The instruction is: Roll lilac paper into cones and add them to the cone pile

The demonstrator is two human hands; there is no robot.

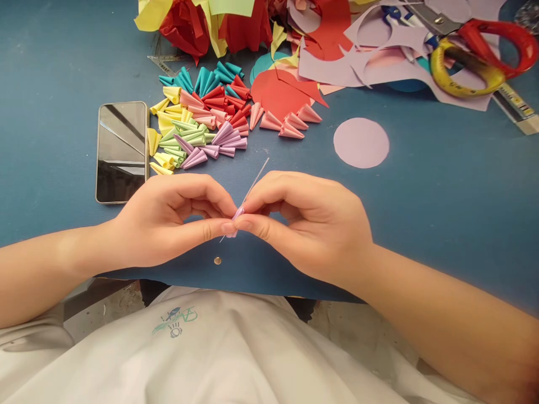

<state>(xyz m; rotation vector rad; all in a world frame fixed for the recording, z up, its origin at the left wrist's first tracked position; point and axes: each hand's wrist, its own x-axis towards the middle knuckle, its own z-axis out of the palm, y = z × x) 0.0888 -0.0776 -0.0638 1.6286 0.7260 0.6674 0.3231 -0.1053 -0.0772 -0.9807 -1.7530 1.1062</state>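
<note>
Between the fingertips of my left hand (177, 221) and my right hand (307, 224) is a small rolled piece of lilac paper (237, 215). Both hands pinch it, thumbs in front and index fingers behind. A thin, straight stick or needle (256, 180) runs slantwise through the roll, its longer end pointing up and right. Much of the roll is hidden by my thumbs. Beyond my hands lies a pile of small paper cones (197, 120) in teal, red, pink, yellow, green and lilac. A flat lilac paper circle (361, 142) rests to the right of the pile.
A phone (122, 151) lies left of the cones. Red-and-yellow-handled scissors (467, 84) rest on lilac paper scraps (328, 64) at the back right, near a cutter (516, 106). Crumpled red and yellow paper (185, 28) stands at the back. A small round metal stud (217, 260) sits near the table's front edge.
</note>
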